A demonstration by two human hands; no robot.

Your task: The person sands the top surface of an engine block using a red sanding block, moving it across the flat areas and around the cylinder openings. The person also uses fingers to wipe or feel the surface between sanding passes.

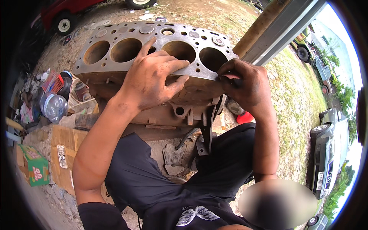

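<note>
A rust-brown engine block (153, 115) stands in front of me, its flat grey top face (115, 68) turned up with a row of several round cylinder bores. My left hand (153, 74) rests on the middle of that face with its fingers spread; the index finger points to the far side, and the thumb lies by the near edge. At the block's right near corner, my right hand (247, 84) is closed, with thumb and curled fingers together against the edge. Whatever sits between those fingers is hidden by the hand. Small bolt holes and round plugs dot the top face.
A clear plastic water jug (54, 106), a green carton (33, 165) and flattened cardboard (66, 153) lie on the left. A post (264, 30) rises behind the right corner. Something red (244, 117) sits below my right hand. Parked cars (327, 149) stand farther right.
</note>
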